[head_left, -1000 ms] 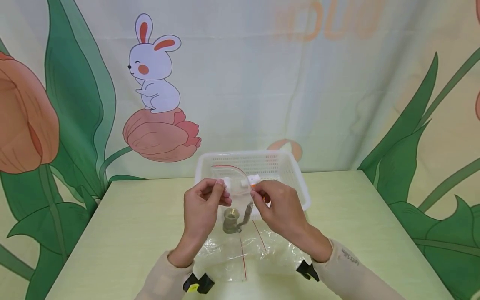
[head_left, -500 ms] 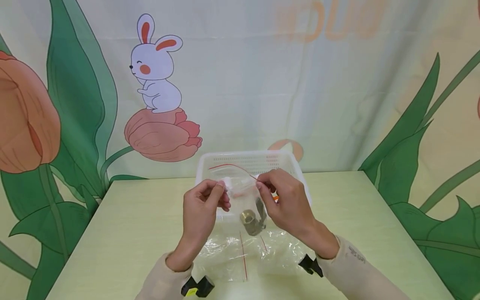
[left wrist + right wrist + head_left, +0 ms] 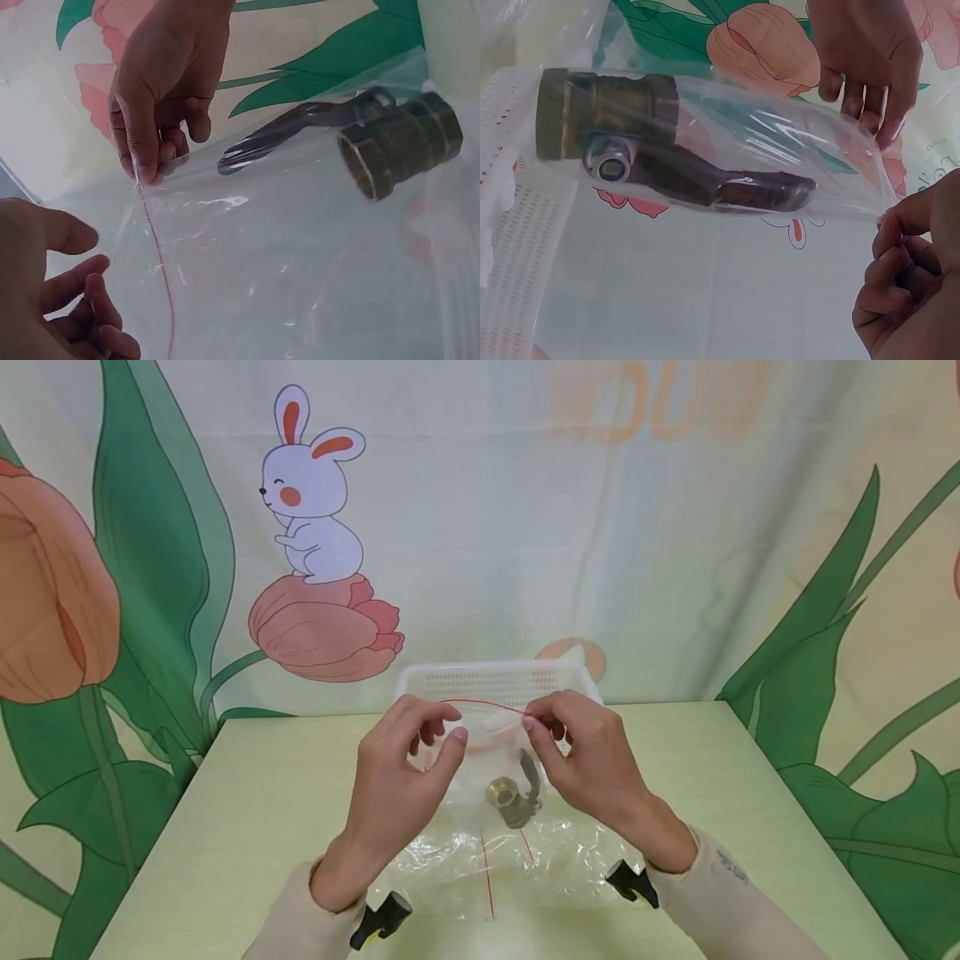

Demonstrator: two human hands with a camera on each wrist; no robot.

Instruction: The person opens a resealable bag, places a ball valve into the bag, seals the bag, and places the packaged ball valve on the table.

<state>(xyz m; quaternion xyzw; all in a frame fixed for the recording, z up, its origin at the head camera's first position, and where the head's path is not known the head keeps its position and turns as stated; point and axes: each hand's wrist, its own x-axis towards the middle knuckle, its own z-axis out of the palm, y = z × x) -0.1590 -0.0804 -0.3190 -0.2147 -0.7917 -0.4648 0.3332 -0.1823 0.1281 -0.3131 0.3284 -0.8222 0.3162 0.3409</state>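
A clear zip bag (image 3: 262, 247) with a red seal line hangs between the hands. Inside it lies a brass ball valve (image 3: 517, 797) with a dark lever handle (image 3: 761, 191), sunk to the bag's far end. At the bag's upper right corner, my right hand (image 3: 592, 752) pinches the red seal between thumb and index finger. My left hand (image 3: 401, 768) has its thumb and fingers apart, close beside the other end of the seal. In the left wrist view, a gap shows between its thumb and fingertips, with the bag's mouth just past them.
Behind the hands stands a white perforated basket (image 3: 495, 670), partly seen through the bag. More clear bags (image 3: 442, 877) with red seal lines lie flat on the light table (image 3: 247, 827) below. A printed curtain (image 3: 480, 527) hangs at the table's back edge.
My left hand has let go of the bag's edge and spread its thumb from its fingers. My right hand has shifted slightly right with the seal, and the valve has swung right and tilted.
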